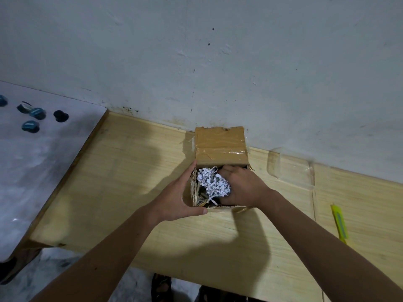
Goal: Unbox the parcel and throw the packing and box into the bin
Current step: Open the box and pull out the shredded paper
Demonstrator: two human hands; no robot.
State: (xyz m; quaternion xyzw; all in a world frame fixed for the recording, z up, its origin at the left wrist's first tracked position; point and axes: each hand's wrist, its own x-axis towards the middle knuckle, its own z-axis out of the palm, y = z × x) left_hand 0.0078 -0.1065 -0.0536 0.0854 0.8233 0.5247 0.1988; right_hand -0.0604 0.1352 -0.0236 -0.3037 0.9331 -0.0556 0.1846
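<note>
The wooden table [130,182] fills the lower frame, and the opened box [220,149] stands at its centre against the wall. The left hand [181,199] lies spread against the box's left side; the right hand [242,186] is curled into the shredded paper [212,184]. Unpacking is underway, I judge; next, lift the filling out. A yellow cutter [339,221] lies at right. No writing is readable.

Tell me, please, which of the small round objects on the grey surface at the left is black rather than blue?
The black one is the rightmost of the group, nearest the wooden table; the others are blue.
</note>
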